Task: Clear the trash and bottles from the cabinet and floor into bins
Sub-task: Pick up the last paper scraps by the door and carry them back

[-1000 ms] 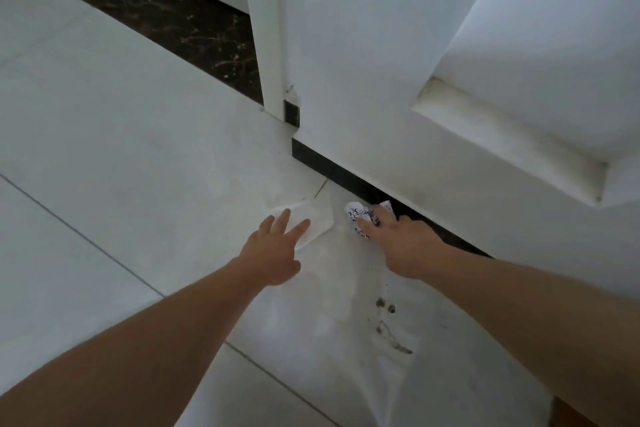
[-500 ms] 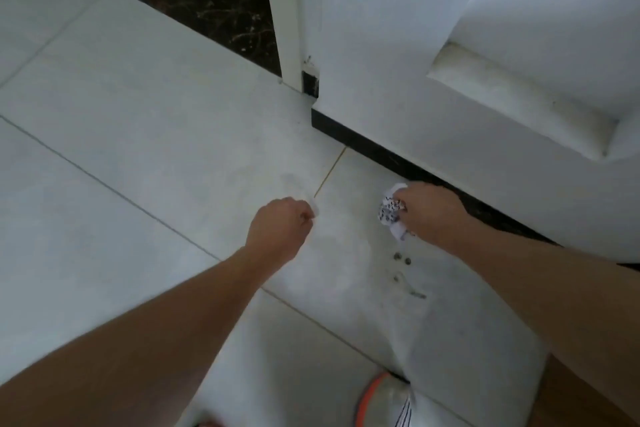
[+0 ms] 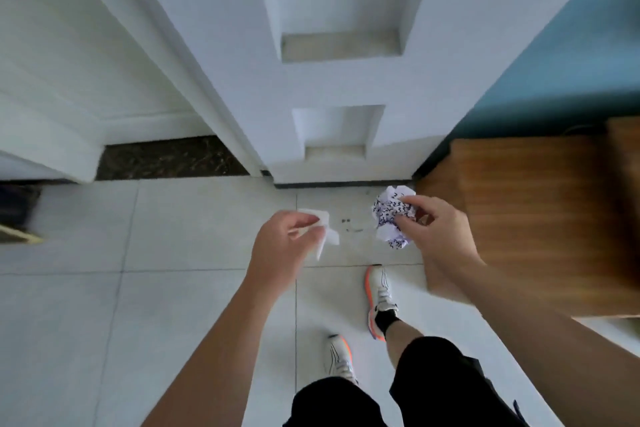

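- The left hand (image 3: 282, 246) is curled shut on a white paper scrap (image 3: 323, 230) — it is pinched by the fingertips, up off the floor (image 3: 166, 288).
- The right hand (image 3: 438, 236) is closed round a crumpled paper ball (image 3: 389, 218) with dark squiggles, held in the air beside a wooden cabinet (image 3: 540, 218).
- The white shelf unit (image 3: 339, 87) has two open cubbies; both look bare inside.
- A few small dark crumbs (image 3: 346, 220) lie on the tile between the hands.
- Two white shoes (image 3: 379, 295) with orange edges stand below — no bin shows.
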